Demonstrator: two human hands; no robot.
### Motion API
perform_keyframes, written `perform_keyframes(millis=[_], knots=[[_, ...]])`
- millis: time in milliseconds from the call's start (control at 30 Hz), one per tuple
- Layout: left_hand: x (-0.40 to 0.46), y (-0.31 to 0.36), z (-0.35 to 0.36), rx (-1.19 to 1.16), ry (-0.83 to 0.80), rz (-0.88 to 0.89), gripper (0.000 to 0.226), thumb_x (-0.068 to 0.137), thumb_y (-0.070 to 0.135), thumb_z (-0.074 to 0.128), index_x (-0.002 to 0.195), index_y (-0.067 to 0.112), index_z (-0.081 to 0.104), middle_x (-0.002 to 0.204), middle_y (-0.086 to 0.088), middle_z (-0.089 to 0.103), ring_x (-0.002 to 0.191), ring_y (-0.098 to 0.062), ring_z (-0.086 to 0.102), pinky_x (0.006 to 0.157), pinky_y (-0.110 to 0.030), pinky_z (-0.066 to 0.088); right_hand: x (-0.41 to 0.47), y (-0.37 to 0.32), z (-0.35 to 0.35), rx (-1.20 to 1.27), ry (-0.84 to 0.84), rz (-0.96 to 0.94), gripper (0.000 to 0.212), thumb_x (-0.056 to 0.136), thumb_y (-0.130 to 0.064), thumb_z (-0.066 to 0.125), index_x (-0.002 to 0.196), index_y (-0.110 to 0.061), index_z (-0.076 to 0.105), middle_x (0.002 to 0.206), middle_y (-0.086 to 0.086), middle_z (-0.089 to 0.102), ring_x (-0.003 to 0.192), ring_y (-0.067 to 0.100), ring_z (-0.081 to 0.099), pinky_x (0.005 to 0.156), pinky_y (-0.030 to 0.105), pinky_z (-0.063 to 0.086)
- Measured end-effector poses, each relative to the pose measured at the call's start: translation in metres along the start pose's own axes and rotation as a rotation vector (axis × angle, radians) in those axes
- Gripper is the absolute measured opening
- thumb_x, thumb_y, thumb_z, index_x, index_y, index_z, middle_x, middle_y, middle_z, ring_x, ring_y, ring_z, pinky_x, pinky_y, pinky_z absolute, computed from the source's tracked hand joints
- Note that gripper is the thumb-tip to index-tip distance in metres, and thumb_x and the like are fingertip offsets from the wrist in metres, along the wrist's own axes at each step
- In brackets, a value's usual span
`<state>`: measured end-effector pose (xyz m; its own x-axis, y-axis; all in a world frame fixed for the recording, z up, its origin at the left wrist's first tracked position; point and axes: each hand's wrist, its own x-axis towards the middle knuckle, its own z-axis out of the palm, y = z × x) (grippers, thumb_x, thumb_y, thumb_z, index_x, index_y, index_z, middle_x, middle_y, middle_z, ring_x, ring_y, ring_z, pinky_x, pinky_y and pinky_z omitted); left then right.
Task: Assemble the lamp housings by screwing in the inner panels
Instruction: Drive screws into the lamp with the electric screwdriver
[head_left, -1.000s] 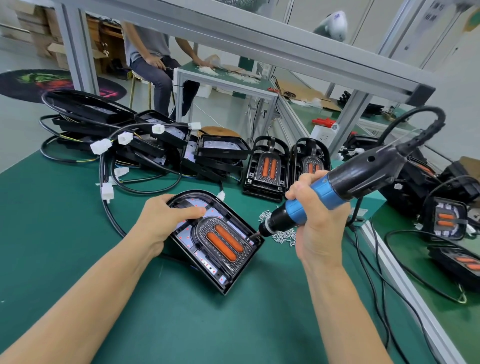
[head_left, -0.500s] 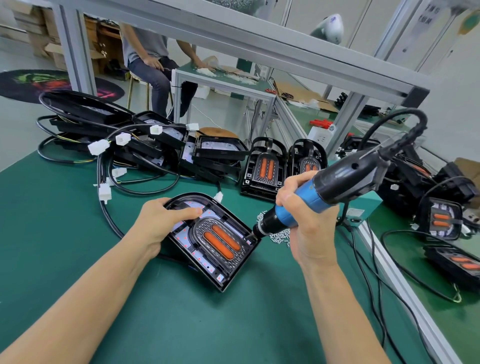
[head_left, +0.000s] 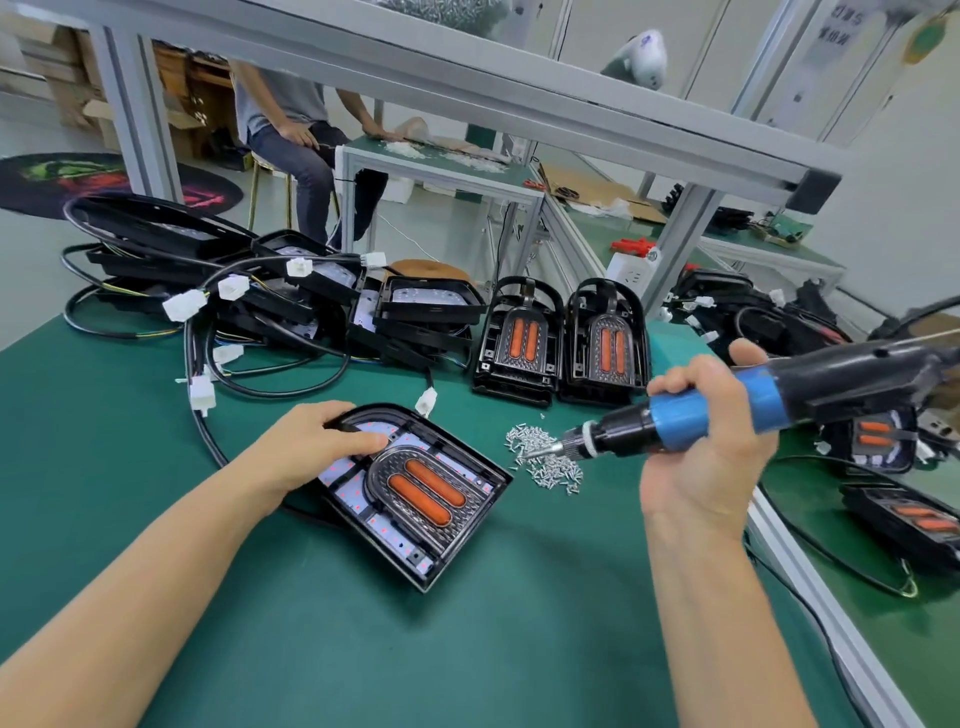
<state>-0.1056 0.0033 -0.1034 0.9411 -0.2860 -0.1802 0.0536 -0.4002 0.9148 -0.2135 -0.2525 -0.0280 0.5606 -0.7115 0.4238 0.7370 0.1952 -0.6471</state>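
Note:
A black lamp housing (head_left: 470, 540) lies flat on the green mat, with a dark inner panel (head_left: 431, 493) bearing two orange strips set in it. My left hand (head_left: 311, 441) presses on the housing's far left corner, fingers spread over its rim. My right hand (head_left: 701, 447) grips a blue and black electric screwdriver (head_left: 727, 410), held nearly level. Its bit tip (head_left: 530, 453) rests in a pile of small silver screws (head_left: 545, 460) just right of the housing.
Two upright housings (head_left: 561, 343) stand behind the screws. A heap of housings with black cables and white connectors (head_left: 234, 291) fills the back left. More lamp parts (head_left: 893, 514) lie beyond the aluminium rail at right. A seated person (head_left: 306, 140) is at a far table.
The screwdriver has swung right, off the housing's edge, and its tip now sits in the screw pile. My left hand stays on the housing.

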Motion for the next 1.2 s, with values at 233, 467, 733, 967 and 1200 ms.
perform_keyframes(millis=[233, 467, 733, 967, 1200], knots=[[0.004, 0.007, 0.005, 0.131, 0.071, -0.025, 0.054, 0.082, 0.034, 0.074, 0.130, 0.019, 0.057, 0.133, 0.002, 0.056, 0.125, -0.021, 0.048, 0.102, -0.034, 0.039, 0.016, -0.022, -0.026, -0.031, 0.083, -0.049, 0.025, 0.081, 0.001, 0.057, 0.097, -0.017, 0.052, 0.064, -0.005, 0.052, 0.054, 0.010, 0.053, 0.062, 0.027, 0.048], [0.011, 0.075, 0.057, 0.434, 0.139, 0.380, 0.005, 0.082, 0.022, 0.070, 0.084, 0.026, 0.069, 0.089, 0.011, 0.066, 0.096, -0.014, 0.061, 0.091, -0.032, 0.046, 0.012, -0.020, -0.041, -0.094, 0.122, -0.038, 0.027, 0.078, -0.003, 0.061, 0.100, -0.017, 0.053, 0.062, -0.004, 0.052, 0.056, 0.012, 0.053, 0.066, 0.032, 0.047], [0.050, 0.089, 0.137, 0.927, -0.202, 0.276, 0.015, 0.081, 0.006, 0.063, 0.087, 0.016, 0.073, 0.099, 0.000, 0.072, 0.095, -0.023, 0.066, 0.084, -0.036, 0.054, 0.009, -0.014, -0.035, -0.128, 0.101, -0.040, 0.027, 0.076, -0.005, 0.062, 0.099, -0.017, 0.053, 0.057, -0.006, 0.055, 0.055, 0.015, 0.054, 0.063, 0.027, 0.048], [0.056, 0.082, 0.146, 1.074, -0.151, 0.300, 0.017, 0.077, 0.009, 0.069, 0.092, 0.015, 0.072, 0.095, -0.001, 0.071, 0.087, -0.023, 0.065, 0.071, -0.030, 0.051, 0.010, -0.016, -0.039, -0.147, 0.090, -0.035, 0.029, 0.075, -0.005, 0.063, 0.100, -0.017, 0.053, 0.057, -0.006, 0.055, 0.057, 0.014, 0.054, 0.062, 0.027, 0.048], [0.056, 0.079, 0.149, 1.149, -0.141, 0.382, 0.012, 0.082, 0.006, 0.057, 0.084, 0.014, 0.066, 0.084, -0.002, 0.065, 0.080, -0.026, 0.061, 0.066, -0.028, 0.042, 0.008, -0.013, -0.039, -0.155, 0.077, -0.015, 0.028, 0.077, -0.005, 0.061, 0.100, -0.017, 0.052, 0.059, -0.007, 0.057, 0.058, 0.014, 0.055, 0.063, 0.027, 0.047]])
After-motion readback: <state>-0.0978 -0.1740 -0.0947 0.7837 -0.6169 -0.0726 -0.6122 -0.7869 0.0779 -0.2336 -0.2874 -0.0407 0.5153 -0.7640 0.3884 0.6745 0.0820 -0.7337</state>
